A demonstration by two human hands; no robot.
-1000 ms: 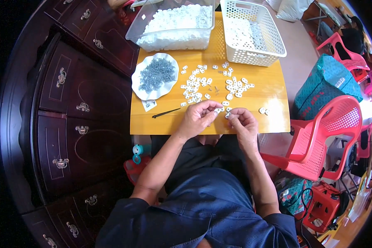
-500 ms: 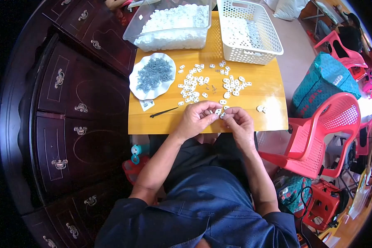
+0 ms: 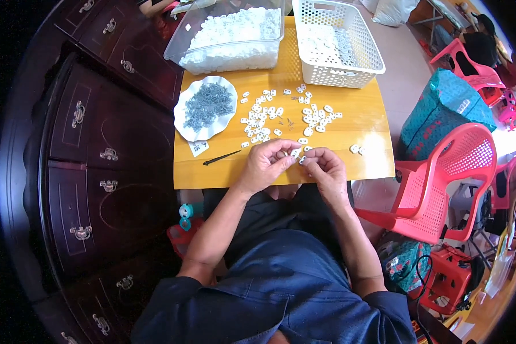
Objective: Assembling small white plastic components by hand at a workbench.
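Note:
Near the front edge of the wooden table, my left hand point(image 3: 268, 165) pinches a small white two-holed plastic piece point(image 3: 296, 153) between thumb and fingers. Close beside it, the fingertips of my right hand point(image 3: 328, 172) are closed on another small white piece point(image 3: 303, 161). The two pieces nearly meet; whether they touch I cannot tell. Just beyond my hands lie several loose white two-holed pieces point(image 3: 258, 121), with a second cluster point(image 3: 321, 117) to their right. A few tiny screws point(image 3: 290, 123) sit between the clusters.
At the left, a scalloped white plate point(image 3: 179, 117) holds a heap of screws point(image 3: 209, 106). A thin black stick point(image 3: 222, 157) lies below it. A clear bin point(image 3: 229, 59) and a white perforated basket point(image 3: 338, 77) of white pieces stand behind. A red chair point(image 3: 436, 189) is at the right.
The view has shifted slightly, so the table and its things appear a little further left. Both hands keep their pinch on the white pieces, with hardly any movement.

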